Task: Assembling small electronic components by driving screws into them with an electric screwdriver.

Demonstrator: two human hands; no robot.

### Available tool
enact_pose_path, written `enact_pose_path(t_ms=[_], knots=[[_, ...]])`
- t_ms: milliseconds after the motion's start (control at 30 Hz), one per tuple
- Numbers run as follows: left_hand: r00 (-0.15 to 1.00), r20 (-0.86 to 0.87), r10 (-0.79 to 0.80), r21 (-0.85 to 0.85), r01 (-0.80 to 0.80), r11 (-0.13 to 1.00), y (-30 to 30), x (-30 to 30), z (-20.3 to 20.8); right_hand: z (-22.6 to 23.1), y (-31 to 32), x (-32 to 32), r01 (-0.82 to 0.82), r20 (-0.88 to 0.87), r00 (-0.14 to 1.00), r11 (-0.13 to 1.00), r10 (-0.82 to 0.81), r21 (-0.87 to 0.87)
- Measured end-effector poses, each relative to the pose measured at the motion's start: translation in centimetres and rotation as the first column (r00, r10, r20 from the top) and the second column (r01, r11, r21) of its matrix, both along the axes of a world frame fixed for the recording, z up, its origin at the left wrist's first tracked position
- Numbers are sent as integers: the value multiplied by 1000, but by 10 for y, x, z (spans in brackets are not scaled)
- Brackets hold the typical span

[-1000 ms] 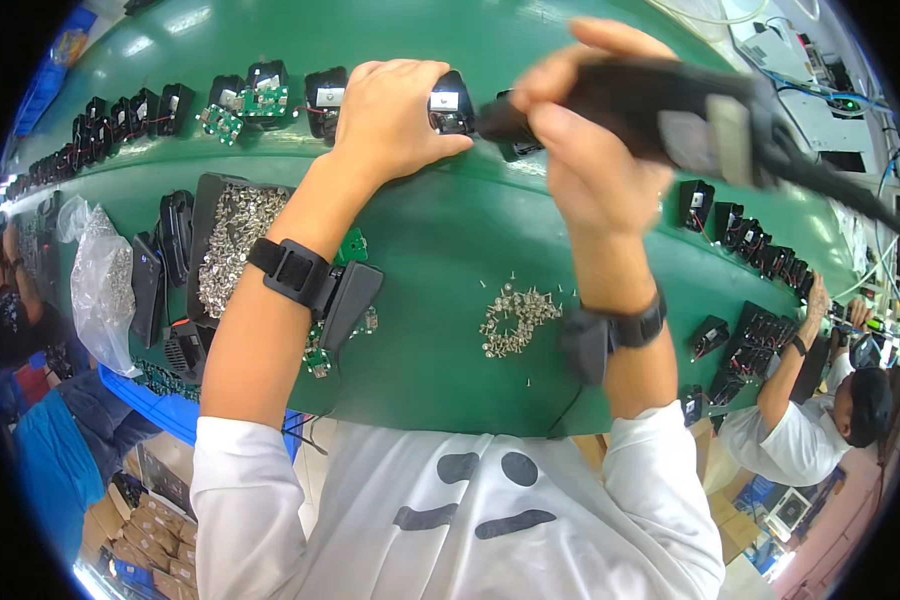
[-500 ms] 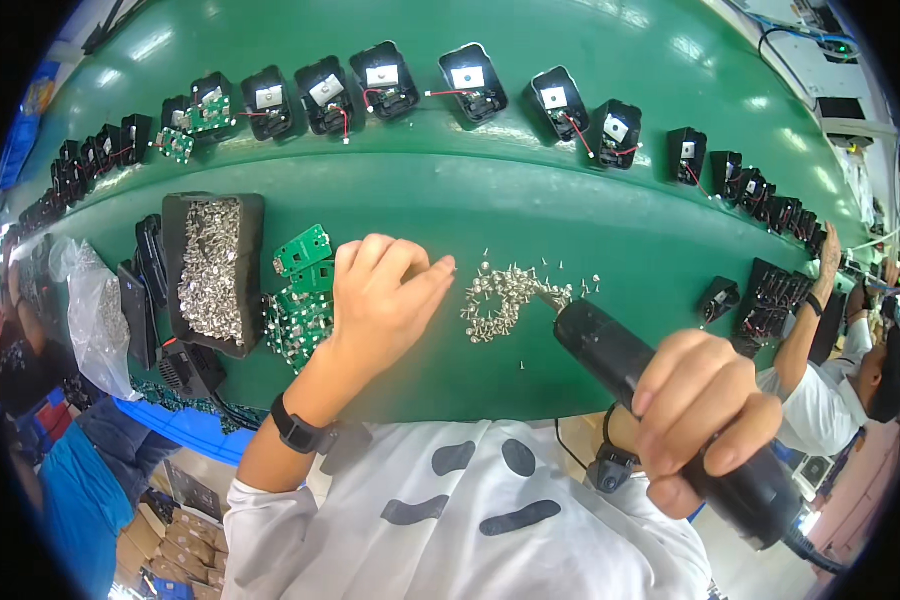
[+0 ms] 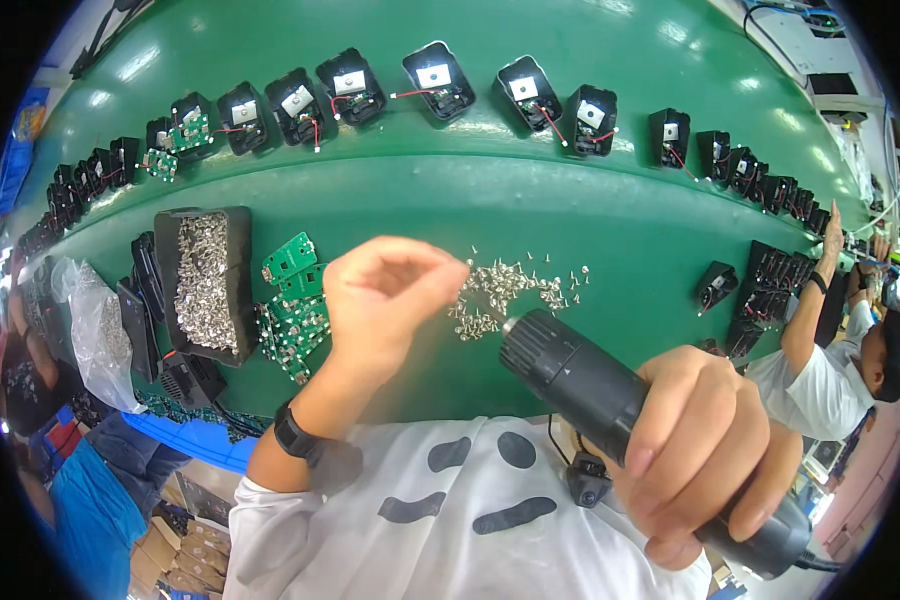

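A black electric screwdriver point(image 3: 580, 370) is gripped in my right hand point(image 3: 705, 450), its cable running off at the lower right. Its tip points up and left into a loose pile of small silver screws point(image 3: 500, 285) on the green table. At the pile's left edge, my left hand point(image 3: 380, 305) is closed in a pinch, thumb against fingers. Whatever sits between those fingertips is too small or hidden to make out. Beside this hand, to its left, lie several green circuit boards point(image 3: 292, 257). Further left stands a black tray point(image 3: 242, 270) filled with screws.
Black open housings point(image 3: 435, 85) with red wires line a raised strip along the far side. A clear plastic bag point(image 3: 95, 330) and a black device point(image 3: 192, 380) lie at the left. At the right, another person's arm point(image 3: 810, 300) reaches beside a black tray of parts point(image 3: 765, 290).
My right hand has brought the screwdriver left, its tip now nearer my left hand. My left fingers have drawn into a tighter pinch by the screws. The whole view has shifted slightly.
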State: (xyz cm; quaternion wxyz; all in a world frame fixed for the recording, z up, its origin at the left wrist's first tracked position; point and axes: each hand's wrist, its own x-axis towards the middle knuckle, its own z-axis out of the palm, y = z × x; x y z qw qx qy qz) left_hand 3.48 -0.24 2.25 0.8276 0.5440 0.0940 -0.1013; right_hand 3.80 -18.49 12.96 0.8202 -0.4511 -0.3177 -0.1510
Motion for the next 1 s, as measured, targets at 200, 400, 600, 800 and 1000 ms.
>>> enact_pose_path(t_ms=[200,400,600,800,1000], knots=[[978,-201,-57,-480,-47,876,-8,4,3,0,9,-1,100,-26,995,995,-100,6],[955,-268,-125,-511,-31,859,-14,3,12,-2,7,-2,111,-51,993,994,-111,11],[935,-297,-193,-560,-7,828,-14,7,11,-4,9,2,116,-28,993,993,-116,6],[968,68,-242,-118,249,961,7,25,-5,-7,12,12,118,-40,992,992,-116,35],[749,548,-373,833,-531,156,28,126,14,-11,-2,67,105,10,994,978,-105,-178]])
